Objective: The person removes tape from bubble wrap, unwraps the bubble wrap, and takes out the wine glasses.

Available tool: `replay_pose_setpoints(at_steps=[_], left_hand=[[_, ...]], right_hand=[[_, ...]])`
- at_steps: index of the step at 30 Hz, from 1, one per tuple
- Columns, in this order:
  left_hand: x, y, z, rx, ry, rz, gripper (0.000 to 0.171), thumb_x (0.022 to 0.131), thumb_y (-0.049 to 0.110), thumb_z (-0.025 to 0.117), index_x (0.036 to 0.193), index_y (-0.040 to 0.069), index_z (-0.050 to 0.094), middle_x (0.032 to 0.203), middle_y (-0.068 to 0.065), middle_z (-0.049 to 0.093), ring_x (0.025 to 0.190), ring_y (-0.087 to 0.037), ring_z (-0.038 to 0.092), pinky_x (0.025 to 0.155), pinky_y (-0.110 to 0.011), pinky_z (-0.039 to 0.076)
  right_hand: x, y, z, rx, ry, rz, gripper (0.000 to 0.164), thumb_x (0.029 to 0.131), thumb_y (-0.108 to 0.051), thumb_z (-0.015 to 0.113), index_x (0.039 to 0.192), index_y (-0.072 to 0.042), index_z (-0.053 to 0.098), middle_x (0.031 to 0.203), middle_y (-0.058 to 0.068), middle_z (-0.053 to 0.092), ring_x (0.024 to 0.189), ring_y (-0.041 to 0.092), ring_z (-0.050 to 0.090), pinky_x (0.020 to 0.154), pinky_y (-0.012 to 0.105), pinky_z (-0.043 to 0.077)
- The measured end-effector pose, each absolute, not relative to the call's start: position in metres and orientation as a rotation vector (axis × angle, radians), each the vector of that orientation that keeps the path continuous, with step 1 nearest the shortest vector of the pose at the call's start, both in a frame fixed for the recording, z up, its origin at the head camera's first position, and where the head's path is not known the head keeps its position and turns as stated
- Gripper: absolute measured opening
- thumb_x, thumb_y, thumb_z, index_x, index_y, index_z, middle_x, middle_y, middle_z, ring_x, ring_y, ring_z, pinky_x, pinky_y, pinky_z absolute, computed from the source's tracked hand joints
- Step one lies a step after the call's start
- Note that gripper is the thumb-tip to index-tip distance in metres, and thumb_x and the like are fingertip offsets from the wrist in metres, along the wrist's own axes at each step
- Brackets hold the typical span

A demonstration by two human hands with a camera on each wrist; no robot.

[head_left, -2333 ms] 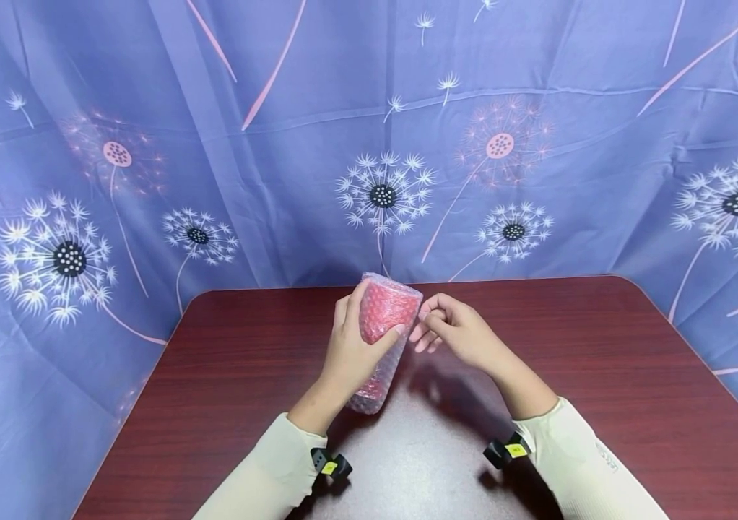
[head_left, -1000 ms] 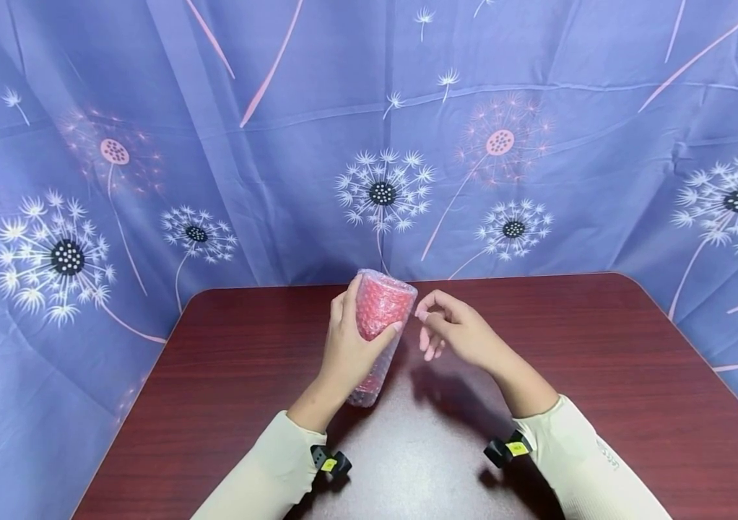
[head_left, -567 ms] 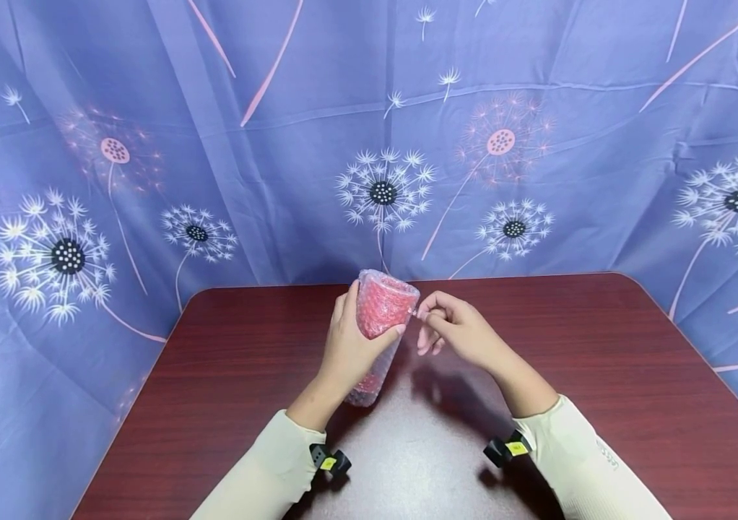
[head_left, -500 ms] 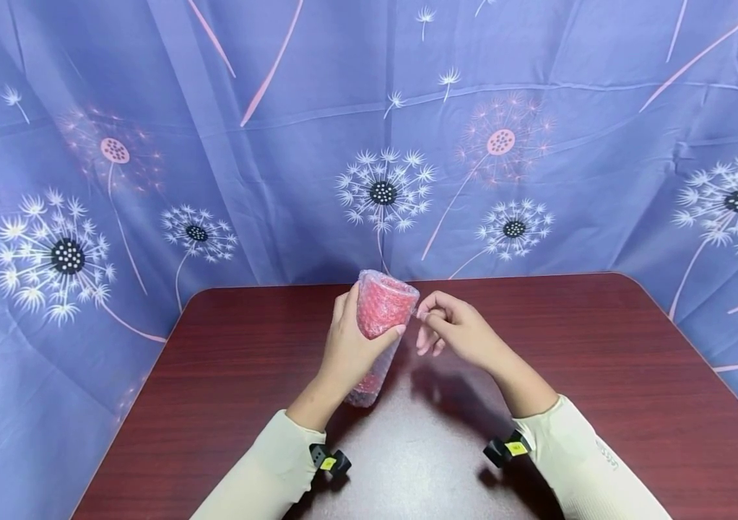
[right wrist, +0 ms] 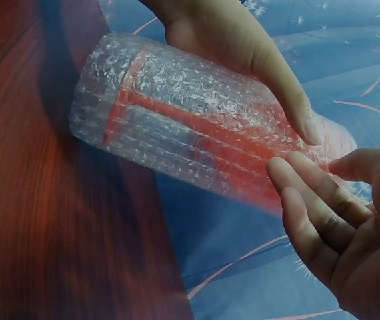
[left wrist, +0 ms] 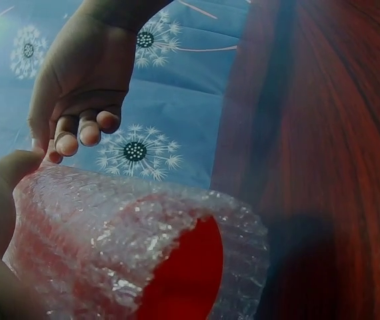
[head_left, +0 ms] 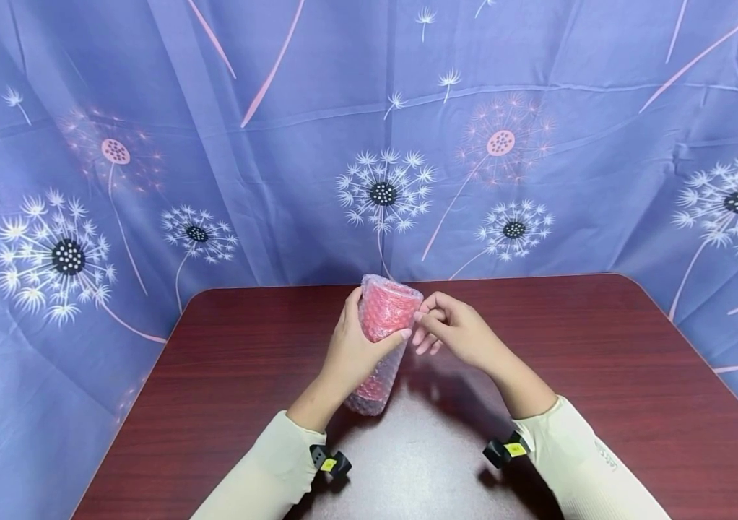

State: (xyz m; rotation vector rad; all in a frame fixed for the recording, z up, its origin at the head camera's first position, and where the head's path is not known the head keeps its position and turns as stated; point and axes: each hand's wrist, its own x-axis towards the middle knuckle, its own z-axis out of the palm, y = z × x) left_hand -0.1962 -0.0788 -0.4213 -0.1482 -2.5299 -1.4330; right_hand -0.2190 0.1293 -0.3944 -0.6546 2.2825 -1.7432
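A red object shaped like a goblet, with a stem and flat base, shows through a roll of clear bubble wrap [head_left: 387, 307]. It tilts over the table, wide end away from me. My left hand [head_left: 351, 350] grips the wrapped roll from the left, its thumb across the front. At the roll's upper right edge my right hand [head_left: 456, 332] pinches the wrap between thumb and forefinger, the other fingers loosely bent. The right wrist view shows the stem as a red strip [right wrist: 197, 120]. In the left wrist view, a red surface [left wrist: 187, 273] appears inside the wrap's end.
The dark red wooden table [head_left: 245, 361] carries bright glare near its front. Behind and beside it hangs a blue curtain [head_left: 304, 180] printed with dandelions. Black wrist cameras [head_left: 331, 462] sit on both light sleeves.
Over the last half second the wrapped roll has shifted slightly toward me and to the right. My right fingertips, apart from the wrap a second ago, are now at its edge.
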Motion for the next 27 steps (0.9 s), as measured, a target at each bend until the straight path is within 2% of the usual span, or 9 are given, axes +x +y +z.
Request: replay_pose_setpoints(at_steps=[5,9,12,20,27], left_hand=[[-0.1974,-0.0797,-0.4235,-0.196,-2.525,-1.465,0.107,0.078,0.054,0.081,0.16,0.019,0.022,0.155,-0.009,0.042,0.134,-0.029,0.052,0.11,-0.051,0.045],[-0.1995,-0.0805,-0.4239,-0.242,-2.509,-1.457,0.099,0.081,0.046,0.08,0.16,0.026,0.022,0.154,-0.007,0.043,0.133,-0.028,0.053,0.11,-0.05,0.045],[-0.2005,-0.0805,-0.4234,-0.256,-2.502,-1.459,0.098,0.081,0.042,0.081,0.159,0.028,0.023,0.154,-0.005,0.044,0.133,-0.027,0.053,0.11,-0.049,0.045],[-0.1976,-0.0788,-0.4213,-0.203,-2.503,-1.417,0.103,0.078,0.046,0.083,0.159,0.023,0.024,0.155,-0.009,0.042,0.134,-0.03,0.051,0.11,-0.051,0.045],[-0.199,-0.0792,-0.423,-0.174,-2.487,-1.38,0.102,0.077,0.046,0.084,0.159,0.026,0.025,0.151,-0.008,0.044,0.131,-0.028,0.053,0.107,-0.05,0.047]], right_hand=[[-0.2188,0.1295,-0.3943,-0.652,2.287,-1.741,0.021,0.105,-0.016,0.054,0.109,0.004,0.055,0.086,0.023,0.072,0.07,0.03,0.074,0.062,0.039,0.061],[-0.2192,0.1301,-0.3945,-0.633,2.302,-1.739,0.022,0.105,-0.017,0.053,0.111,0.005,0.054,0.088,0.024,0.072,0.073,0.037,0.074,0.064,0.038,0.061],[-0.2199,0.1302,-0.395,-0.619,2.309,-1.735,0.023,0.105,-0.017,0.052,0.112,0.005,0.055,0.09,0.027,0.072,0.074,0.036,0.074,0.065,0.037,0.061],[-0.221,0.1302,-0.3965,-0.611,2.323,-1.738,0.021,0.105,-0.015,0.05,0.112,0.005,0.055,0.093,0.033,0.07,0.073,0.029,0.074,0.065,0.035,0.061],[-0.2195,0.1297,-0.3947,-0.628,2.33,-1.715,0.026,0.106,-0.013,0.047,0.117,0.01,0.052,0.093,0.028,0.072,0.077,0.038,0.073,0.066,0.034,0.061]])
